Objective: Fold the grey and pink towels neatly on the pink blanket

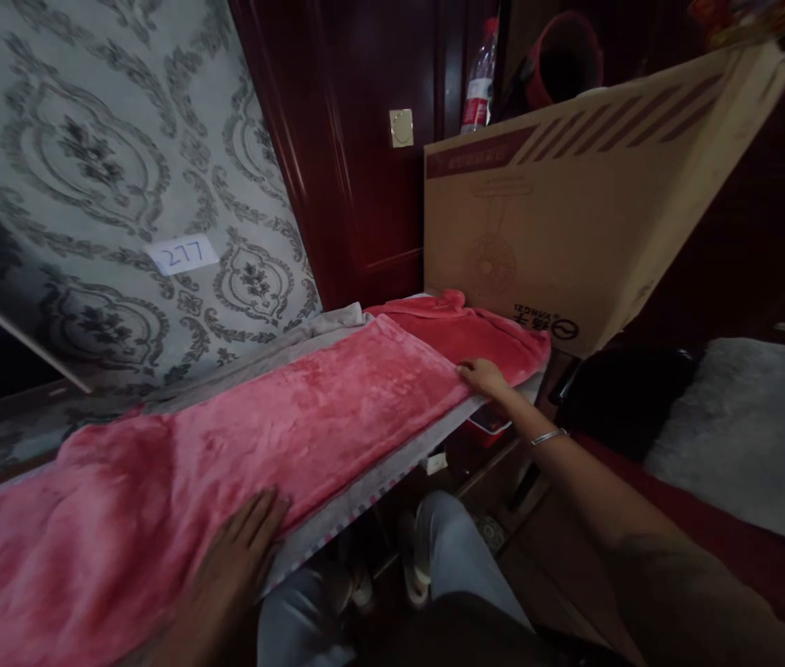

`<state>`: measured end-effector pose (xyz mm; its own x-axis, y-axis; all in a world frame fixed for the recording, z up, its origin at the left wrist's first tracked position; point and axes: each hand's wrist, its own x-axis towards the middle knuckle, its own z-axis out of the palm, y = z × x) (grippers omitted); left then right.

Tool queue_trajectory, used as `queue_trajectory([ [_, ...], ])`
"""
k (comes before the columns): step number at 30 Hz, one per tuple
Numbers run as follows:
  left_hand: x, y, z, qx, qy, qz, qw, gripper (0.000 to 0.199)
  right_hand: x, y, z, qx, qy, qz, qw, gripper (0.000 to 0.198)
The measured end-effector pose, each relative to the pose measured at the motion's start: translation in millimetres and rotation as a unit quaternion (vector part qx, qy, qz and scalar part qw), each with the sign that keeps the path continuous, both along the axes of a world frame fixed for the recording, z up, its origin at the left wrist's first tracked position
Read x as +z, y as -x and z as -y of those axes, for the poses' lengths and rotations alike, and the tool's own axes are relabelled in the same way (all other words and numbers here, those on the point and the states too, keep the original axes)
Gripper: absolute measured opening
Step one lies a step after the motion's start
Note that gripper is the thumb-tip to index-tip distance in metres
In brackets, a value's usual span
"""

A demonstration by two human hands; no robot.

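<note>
A pink plush blanket (295, 408) lies spread along a narrow surface, smooth in the middle and rumpled at the left. My left hand (245, 537) rests flat on its near edge, fingers stretched out. At the blanket's right end, my right hand (484, 378) pinches the corner between thumb and fingers; a bracelet circles that wrist. Beyond this corner a redder, bunched part of plush fabric (454, 324) reaches toward the cardboard box. Under the blanket, a pale cloth (378, 482) with a patterned edge shows along the front.
A large cardboard box (538, 204) leans at the back right, with a plastic bottle (479, 83) behind it. Patterned wallpaper (107, 139) bears a paper label (182, 254) reading 277. A grey fluffy cover (746, 435) lies at the right. My legs are below the near edge.
</note>
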<state>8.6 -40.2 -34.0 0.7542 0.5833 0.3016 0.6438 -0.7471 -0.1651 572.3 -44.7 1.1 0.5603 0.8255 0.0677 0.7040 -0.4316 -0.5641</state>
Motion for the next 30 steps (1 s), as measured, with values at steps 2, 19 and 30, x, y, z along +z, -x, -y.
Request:
queue_trajectory([
  [2, 0.2, -1.0, 4.0, -0.022, 0.01, 0.006, 1.0, 0.06, -3.1, 0.6, 9.5, -0.021, -0.014, -0.001, 1.0, 0.03],
  [19, -3.1, -12.1, -14.2, 0.016, 0.068, -0.038, 0.997, 0.067, -18.3, -1.1, 38.8, -0.065, 0.009, -0.122, 0.99, 0.035],
  [30, -3.5, -22.5, -8.5, 0.016, 0.036, -0.03, 0.999, 0.067, 1.9, 0.5, 40.2, -0.061, -0.024, -0.181, 0.981, 0.027],
])
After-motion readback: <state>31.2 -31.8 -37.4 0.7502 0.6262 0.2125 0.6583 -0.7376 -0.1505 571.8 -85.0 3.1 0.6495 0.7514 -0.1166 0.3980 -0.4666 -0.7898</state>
